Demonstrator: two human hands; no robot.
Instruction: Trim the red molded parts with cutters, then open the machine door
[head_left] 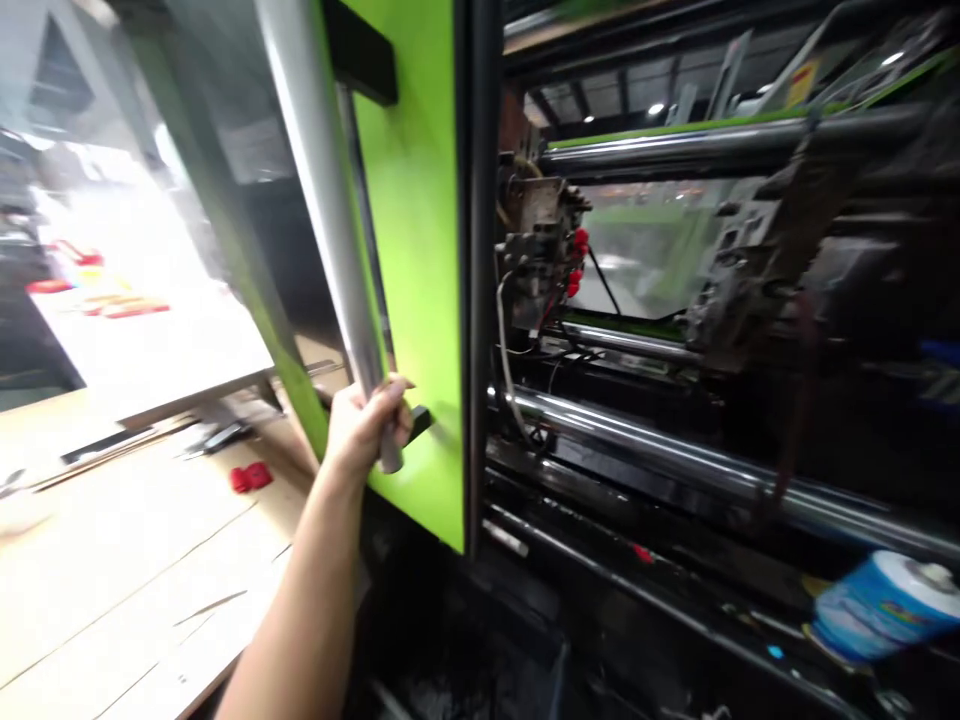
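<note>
My left hand [365, 425] is wrapped round the lower end of a long grey bar handle [322, 190]. Black brackets [367, 65] fix the handle to a bright green sliding door [420, 300] with a dark edge. To the right of the door lies the open inside of a machine, with a metal mould block [540, 240] bearing red round parts [577, 265]. Opposite it, a second mould half [731, 265] is blurred and dark. My right hand does not show.
Shiny horizontal tie bars [675, 440] run across the machine. A blue and white spray can [885, 605] stands on the dark ledge at lower right. On the left, a wooden workbench [150, 570] holds small red pieces [250, 477] and blurred tools [217, 438].
</note>
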